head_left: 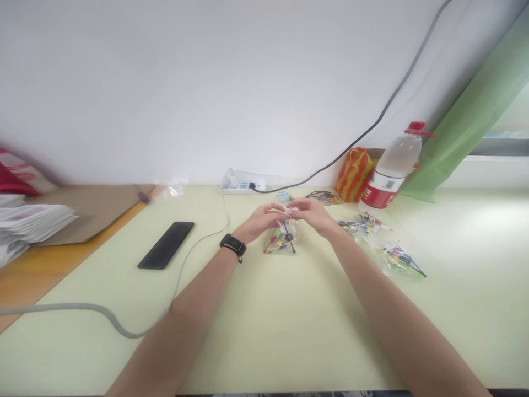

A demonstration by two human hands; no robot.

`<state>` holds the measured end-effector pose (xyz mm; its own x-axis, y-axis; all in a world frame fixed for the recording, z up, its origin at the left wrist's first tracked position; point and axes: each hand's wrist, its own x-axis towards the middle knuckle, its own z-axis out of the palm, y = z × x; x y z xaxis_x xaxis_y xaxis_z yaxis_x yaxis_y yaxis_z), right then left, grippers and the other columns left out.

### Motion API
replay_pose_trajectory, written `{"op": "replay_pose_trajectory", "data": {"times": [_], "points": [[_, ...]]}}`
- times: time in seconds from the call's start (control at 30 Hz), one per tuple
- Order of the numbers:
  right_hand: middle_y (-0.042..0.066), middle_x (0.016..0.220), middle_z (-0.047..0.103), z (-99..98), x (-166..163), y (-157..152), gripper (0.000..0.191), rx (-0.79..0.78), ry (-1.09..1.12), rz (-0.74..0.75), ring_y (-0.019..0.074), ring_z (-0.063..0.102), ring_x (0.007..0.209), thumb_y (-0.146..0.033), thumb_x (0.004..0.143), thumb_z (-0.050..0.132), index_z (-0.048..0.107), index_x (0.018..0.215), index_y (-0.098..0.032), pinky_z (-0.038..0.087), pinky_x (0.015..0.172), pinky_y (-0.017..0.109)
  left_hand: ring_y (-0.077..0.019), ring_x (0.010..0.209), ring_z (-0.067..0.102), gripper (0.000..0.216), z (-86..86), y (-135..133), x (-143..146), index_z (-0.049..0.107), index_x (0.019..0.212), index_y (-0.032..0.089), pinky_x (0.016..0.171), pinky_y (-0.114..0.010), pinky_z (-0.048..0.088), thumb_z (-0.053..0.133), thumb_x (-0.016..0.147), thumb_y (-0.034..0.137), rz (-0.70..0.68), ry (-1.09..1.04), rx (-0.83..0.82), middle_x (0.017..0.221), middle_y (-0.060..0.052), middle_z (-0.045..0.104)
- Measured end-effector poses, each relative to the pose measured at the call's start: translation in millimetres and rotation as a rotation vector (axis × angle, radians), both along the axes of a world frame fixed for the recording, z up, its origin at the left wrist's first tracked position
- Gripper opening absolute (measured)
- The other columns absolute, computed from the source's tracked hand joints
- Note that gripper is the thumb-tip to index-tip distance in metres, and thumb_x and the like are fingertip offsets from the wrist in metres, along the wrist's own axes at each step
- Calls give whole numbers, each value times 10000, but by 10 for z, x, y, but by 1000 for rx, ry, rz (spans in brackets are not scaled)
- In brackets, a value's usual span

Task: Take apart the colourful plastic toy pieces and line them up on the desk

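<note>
A clear plastic bag [278, 242] with small black, red, green, blue and yellow parts inside lies in the middle of the table. My left hand [264, 219] is closed on the bag's top edge from the left, a black band on its wrist. From the right, my right hand [311, 214] pinches the same edge, its fingertips close to the left ones. To the right lie more clear bags of small coloured parts, one bag [399, 259] nearer and another bag [359, 225] behind it.
A black phone-like slab [166, 245] and a grey cable [182, 270] lie to the left. Along the wall are a power strip [243, 184], a striped bag [353, 175] and a large bottle [390, 171]. Stacked papers [33, 223] sit on cardboard [95, 209] at far left.
</note>
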<state>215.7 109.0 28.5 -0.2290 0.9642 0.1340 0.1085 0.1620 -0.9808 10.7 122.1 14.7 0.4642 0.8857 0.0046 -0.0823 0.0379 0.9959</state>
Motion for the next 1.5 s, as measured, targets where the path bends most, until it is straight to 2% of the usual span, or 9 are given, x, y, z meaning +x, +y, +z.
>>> {"op": "replay_pose_trajectory", "data": {"times": [0.17,0.3,0.47,0.63,0.77,1.0,1.1,1.2,1.5], "points": [[68,856,751,145,54,-117,351,81,-48,-16,183,674,773,-376,708,844,776,954,-136,544,776,346,-172,760,707,48,91,-130,102,687,766,141,724,-294,549,663,736,169,170,77,88,790,-66,732],[54,844,741,157,91,-384,344,68,-2,5,176,669,745,-403,705,853,766,931,-159,542,755,347,-164,640,675,61,73,-361,53,650,661,159,634,-277,528,611,677,114,227,136,110,646,-29,687],[52,848,733,127,133,-743,325,42,42,-88,167,625,723,-434,724,848,754,918,-191,520,701,335,-160,580,655,129,-16,-675,-124,646,710,172,617,-291,550,592,632,85,285,128,52,608,-9,668],[53,864,731,32,150,-918,334,45,59,-83,180,621,715,-490,755,820,742,928,-214,539,727,370,-198,867,706,217,-82,-872,-172,720,974,180,765,-306,570,673,764,202,113,-55,-20,919,-64,734],[58,873,718,-44,153,-950,357,45,67,-174,196,625,737,-523,753,811,733,933,-225,545,725,378,-221,916,707,301,-99,-979,-89,733,1056,182,811,-328,560,725,881,427,4,-13,33,1015,-98,739],[32,866,669,-13,93,-1049,442,-11,40,-83,199,619,772,-534,767,789,704,1091,-245,528,719,354,-215,830,713,199,-52,-1052,-13,739,860,199,827,-347,557,828,784,360,53,65,132,868,-59,743],[28,837,662,-47,35,-1078,398,-80,44,0,197,611,779,-548,746,806,713,955,-222,509,725,343,-188,750,687,112,-14,-1055,-23,723,803,195,755,-318,552,795,771,275,91,34,132,771,-26,707],[10,777,638,-97,-21,-1084,359,-80,101,-28,175,577,732,-524,721,834,677,804,-211,475,708,324,-168,716,666,36,-3,-1046,-30,692,737,188,718,-292,536,723,747,174,159,40,159,730,-14,695],[-2,732,628,-73,-95,-1118,346,-39,114,-111,164,545,690,-512,721,844,681,781,-213,433,663,309,-133,587,603,112,-34,-970,-114,643,734,185,590,-249,469,636,653,108,319,11,120,617,30,618]]}}
